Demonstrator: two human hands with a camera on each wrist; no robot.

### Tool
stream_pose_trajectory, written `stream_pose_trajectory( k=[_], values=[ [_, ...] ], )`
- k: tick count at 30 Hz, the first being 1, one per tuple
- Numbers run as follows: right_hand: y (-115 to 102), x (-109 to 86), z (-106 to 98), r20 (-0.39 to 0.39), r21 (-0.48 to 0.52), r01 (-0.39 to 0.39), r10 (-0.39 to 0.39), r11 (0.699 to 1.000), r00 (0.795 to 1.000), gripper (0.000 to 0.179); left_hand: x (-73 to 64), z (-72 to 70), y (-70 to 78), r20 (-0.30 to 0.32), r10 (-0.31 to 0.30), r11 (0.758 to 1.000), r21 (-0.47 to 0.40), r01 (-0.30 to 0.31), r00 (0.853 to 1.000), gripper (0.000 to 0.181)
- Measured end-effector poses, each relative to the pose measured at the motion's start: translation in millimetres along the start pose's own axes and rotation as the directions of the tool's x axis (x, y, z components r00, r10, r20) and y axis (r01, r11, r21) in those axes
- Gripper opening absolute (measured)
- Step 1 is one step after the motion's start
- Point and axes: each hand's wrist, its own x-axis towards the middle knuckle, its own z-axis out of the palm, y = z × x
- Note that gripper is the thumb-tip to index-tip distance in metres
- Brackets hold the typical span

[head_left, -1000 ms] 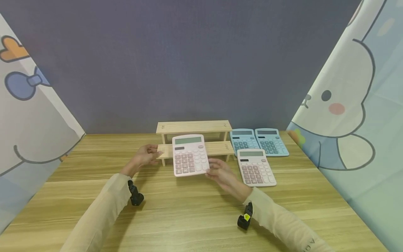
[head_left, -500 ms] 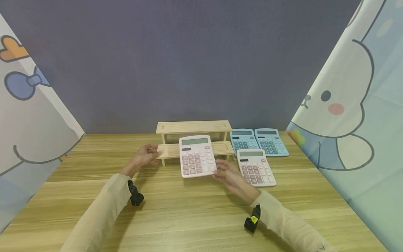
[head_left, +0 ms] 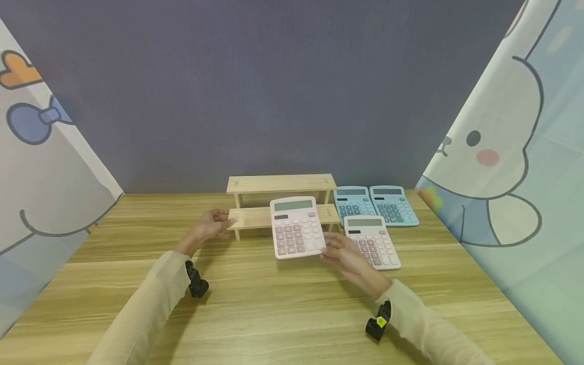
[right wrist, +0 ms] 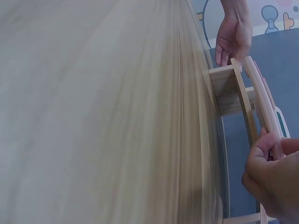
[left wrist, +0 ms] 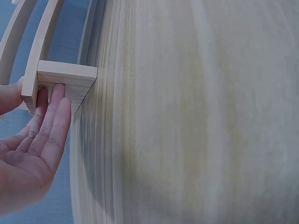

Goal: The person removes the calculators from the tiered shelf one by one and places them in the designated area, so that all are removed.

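Note:
A two-step wooden stand [head_left: 281,183] is at the back of the table. My left hand [head_left: 206,230] grips the left end of its lower step, thumb on top and fingers underneath, as the left wrist view shows at the board's end [left wrist: 67,70]. My right hand [head_left: 351,261] pinches a pink calculator [head_left: 299,235] by its lower right corner. Tilted with its keys facing me, the calculator overlaps the right part of the lower step. In the right wrist view it appears edge-on [right wrist: 264,95], close above that step.
To the right of the stand lies a second pink calculator [head_left: 368,223], partly behind my right hand. Two blue calculators [head_left: 351,193] lie side by side farther back. A dark panel [head_left: 283,101] rises behind the table, with cartoon-printed cloths [head_left: 511,152] at both sides.
My right hand has carried the pink calculator to the right in front of the lower step, uncovering more of that step's left part. My left hand has stayed put on the stand.

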Motion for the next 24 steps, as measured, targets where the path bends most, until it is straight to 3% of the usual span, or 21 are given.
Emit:
stream_pose_trajectory(
  k=[24],
  values=[
    [-13.0,-28.9,-47.4,0.024,-0.041,0.051,-0.05,0.998,0.998,0.05,0.5,-2.6,0.3,-0.006,0.002,1.0,-0.002,-0.002,1.0,0.061]
  ],
)
